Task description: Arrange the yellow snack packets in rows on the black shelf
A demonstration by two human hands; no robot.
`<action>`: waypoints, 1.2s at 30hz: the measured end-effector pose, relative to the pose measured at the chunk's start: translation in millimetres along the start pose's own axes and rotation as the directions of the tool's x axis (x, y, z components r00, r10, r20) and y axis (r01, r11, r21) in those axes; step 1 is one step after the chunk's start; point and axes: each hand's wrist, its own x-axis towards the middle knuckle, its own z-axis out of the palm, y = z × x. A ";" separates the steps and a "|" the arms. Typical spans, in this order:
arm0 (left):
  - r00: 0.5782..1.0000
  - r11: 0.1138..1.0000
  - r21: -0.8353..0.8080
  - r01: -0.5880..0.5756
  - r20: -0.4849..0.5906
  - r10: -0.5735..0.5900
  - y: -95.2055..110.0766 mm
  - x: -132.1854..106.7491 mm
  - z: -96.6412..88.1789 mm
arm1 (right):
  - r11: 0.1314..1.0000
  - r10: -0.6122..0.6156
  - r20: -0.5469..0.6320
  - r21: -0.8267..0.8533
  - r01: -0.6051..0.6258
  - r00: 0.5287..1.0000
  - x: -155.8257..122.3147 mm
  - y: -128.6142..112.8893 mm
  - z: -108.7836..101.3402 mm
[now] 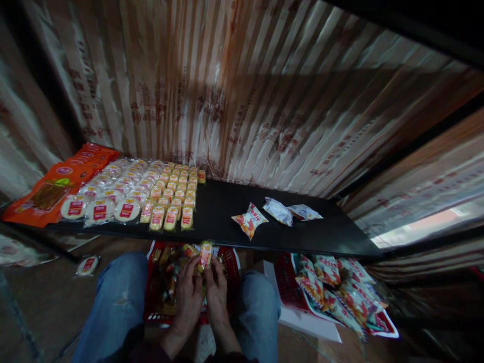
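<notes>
My left hand point(188, 292) and my right hand point(216, 291) are together between my knees, over an open red bag point(230, 262) of small snacks. Both hands pinch one small yellow snack packet with a red label point(205, 253), held just below the front edge of a black shelf point(219, 212). On the shelf's left part, rows of matching yellow packets point(172, 194) lie beside rows of round white packets with red labels point(109, 194). Orange flat packs point(56, 184) lie at the far left.
Three loose packets lie on the shelf's right part: a red-and-white one point(250, 220) and two white ones point(278, 210). A round white packet point(87, 265) lies on the floor at left. Red-and-white snack bags point(336, 292) are piled on a white box at right. A striped wall backs the shelf.
</notes>
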 end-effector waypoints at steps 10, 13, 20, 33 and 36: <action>1.000 1.000 -0.007 0.006 0.023 -0.005 6.0 7.1 3.0 | 0.999 0.045 -0.001 0.023 -0.045 0.999 9.7 -3.1 -1.7; 1.000 1.000 -0.023 -0.020 0.014 0.021 12.4 11.4 3.6 | 0.998 0.041 0.009 0.041 -0.041 0.999 13.3 -8.7 -1.1; 0.999 0.998 -0.062 -0.031 0.006 0.032 19.8 19.8 8.9 | 1.000 -0.004 0.010 0.029 0.004 1.000 25.7 -21.4 0.1; 0.996 0.996 -0.027 -0.084 0.013 0.085 33.5 41.6 15.5 | 0.997 -0.081 0.012 -0.006 0.081 0.997 51.8 -39.9 9.1; 0.998 0.997 -0.050 -0.067 0.014 0.068 35.6 47.6 19.6 | 0.996 -0.093 0.003 0.002 0.093 0.996 58.1 -44.6 12.1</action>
